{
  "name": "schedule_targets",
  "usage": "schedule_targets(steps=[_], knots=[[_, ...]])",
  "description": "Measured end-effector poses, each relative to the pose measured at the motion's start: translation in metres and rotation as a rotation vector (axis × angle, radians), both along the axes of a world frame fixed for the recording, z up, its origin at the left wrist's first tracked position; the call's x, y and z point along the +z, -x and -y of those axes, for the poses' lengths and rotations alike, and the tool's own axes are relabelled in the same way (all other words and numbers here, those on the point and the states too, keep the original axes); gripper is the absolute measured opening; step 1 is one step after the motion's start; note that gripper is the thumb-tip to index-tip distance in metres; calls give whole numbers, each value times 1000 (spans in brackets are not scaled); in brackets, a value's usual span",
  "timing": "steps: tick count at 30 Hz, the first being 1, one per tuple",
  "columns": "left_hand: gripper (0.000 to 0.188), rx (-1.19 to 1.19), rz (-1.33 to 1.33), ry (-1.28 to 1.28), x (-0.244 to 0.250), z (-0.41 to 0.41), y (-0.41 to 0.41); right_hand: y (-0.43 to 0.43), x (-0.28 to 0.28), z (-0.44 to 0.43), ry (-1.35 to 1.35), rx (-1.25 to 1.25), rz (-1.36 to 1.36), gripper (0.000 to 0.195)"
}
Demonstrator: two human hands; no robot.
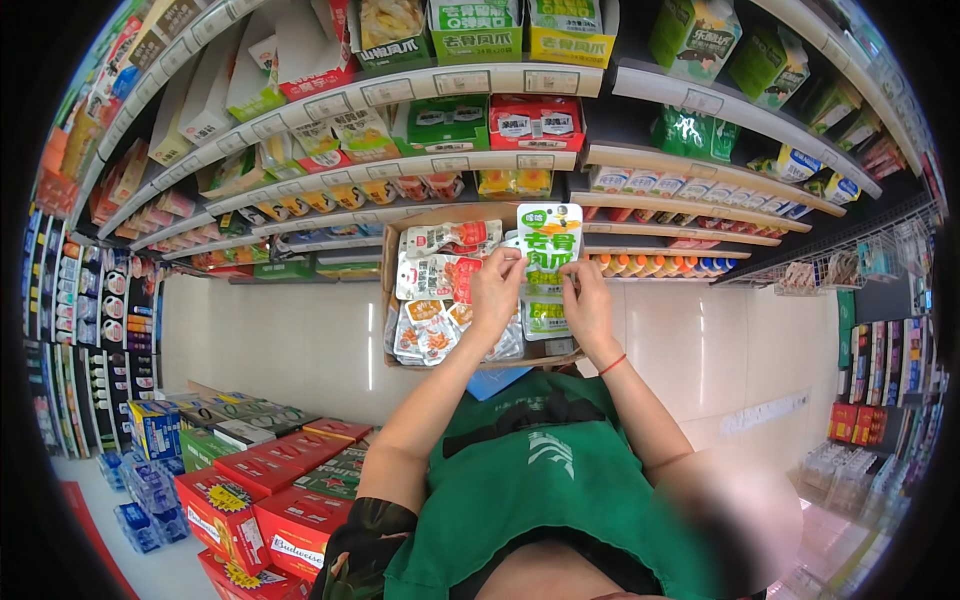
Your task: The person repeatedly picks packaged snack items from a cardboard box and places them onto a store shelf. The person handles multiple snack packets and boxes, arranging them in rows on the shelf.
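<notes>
An open cardboard box (389, 315) of packaged snacks is in front of me at waist height. A white and green snack pouch (551, 225) stands raised at the box's right side. My right hand (590, 304) pinches the right edge of this pouch, and a red cord circles that wrist. Against its left edge, the fingertips of my left hand (493, 292) are pinched together. Another green pouch (546, 319) lies below it in the box. Red and white pouches (427, 274) fill the upper left, with orange and white pouches (433, 337) beneath them.
Stocked shelves (517, 79) curve across the far side, with milk cartons (694, 37) at upper right. Stacked red beer cartons (225, 517) stand at lower left beside plastic-wrapped bottle packs (150, 480). Pale floor tiles (667, 337) run between. Wire baskets (806, 262) hang at right.
</notes>
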State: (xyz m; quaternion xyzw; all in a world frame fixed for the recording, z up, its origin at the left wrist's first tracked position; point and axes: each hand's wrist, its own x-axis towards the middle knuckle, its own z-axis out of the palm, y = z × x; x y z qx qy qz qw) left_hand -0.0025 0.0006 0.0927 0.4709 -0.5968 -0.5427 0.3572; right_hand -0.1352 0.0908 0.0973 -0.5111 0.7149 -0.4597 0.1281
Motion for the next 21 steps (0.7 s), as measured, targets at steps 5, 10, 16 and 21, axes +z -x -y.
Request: schedule_targets(steps=[5,10,16,21], knots=[[16,-21,207,41,-45,-2,-2,5,-17,-6,-160,-16,-70,17],[15,-66,169,-123,-55,-8,4,8,-34,-7,-243,9,-166,21],[23,-125,199,-66,-86,-7,0,0,-26,0,-487,59,-223,32],[23,-171,296,-92,-55,-5,0,3,-29,2,-428,120,-182,31]])
